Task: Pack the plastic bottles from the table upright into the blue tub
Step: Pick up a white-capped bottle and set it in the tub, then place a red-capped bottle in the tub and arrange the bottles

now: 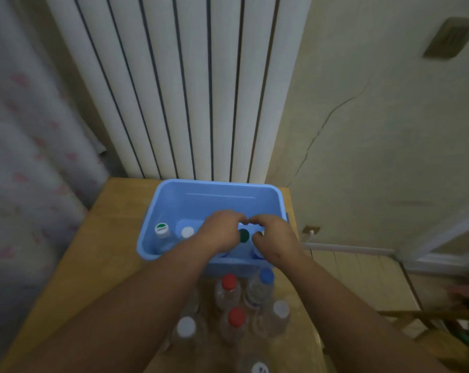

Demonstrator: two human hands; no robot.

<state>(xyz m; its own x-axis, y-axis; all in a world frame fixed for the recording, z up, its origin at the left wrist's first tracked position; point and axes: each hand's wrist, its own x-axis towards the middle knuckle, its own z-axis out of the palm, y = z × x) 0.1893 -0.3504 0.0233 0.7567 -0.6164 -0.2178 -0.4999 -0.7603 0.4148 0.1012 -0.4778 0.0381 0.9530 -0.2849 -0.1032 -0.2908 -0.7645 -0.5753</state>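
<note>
The blue tub stands at the far side of the wooden table. Both my hands reach into its right half. My left hand and my right hand curl their fingers from either side round an upright bottle with a dark green cap. In the tub's left corner stand a bottle with a green-and-white cap and a white-capped bottle. What lies under my right palm is hidden.
Several clear bottles stand on the table in front of the tub, with red caps, a blue cap and white caps. A white radiator rises behind the table, a curtain hangs at the left, and the wall is close on the right.
</note>
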